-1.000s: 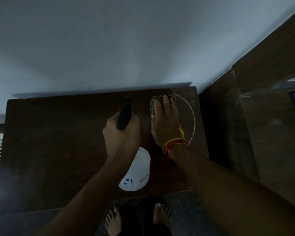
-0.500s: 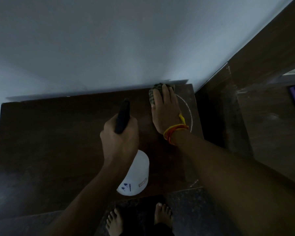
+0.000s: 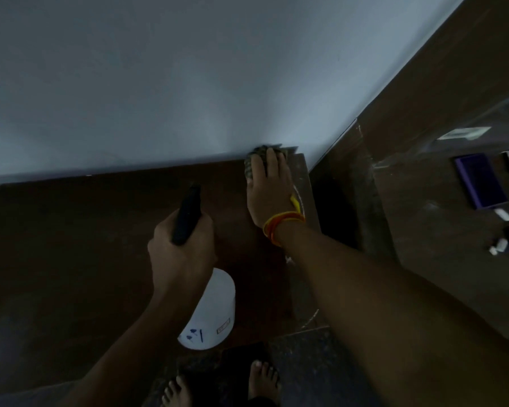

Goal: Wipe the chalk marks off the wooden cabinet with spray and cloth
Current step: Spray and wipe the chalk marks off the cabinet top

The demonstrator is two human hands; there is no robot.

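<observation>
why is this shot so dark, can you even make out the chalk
Head view: dim and underexposed, so the cabinet top reads near black; a faint chalk arc shows beside the right hand pressing the cloth; wide-angle bends the wall edge; the white spray bottle is the brightest thing.

Right hand (image 3: 272, 195) presses a cloth (image 3: 254, 160) flat on the cabinet's (image 3: 71, 245) far corner; left hand (image 3: 180, 254) grips the spray bottle (image 3: 215, 312).
</observation>
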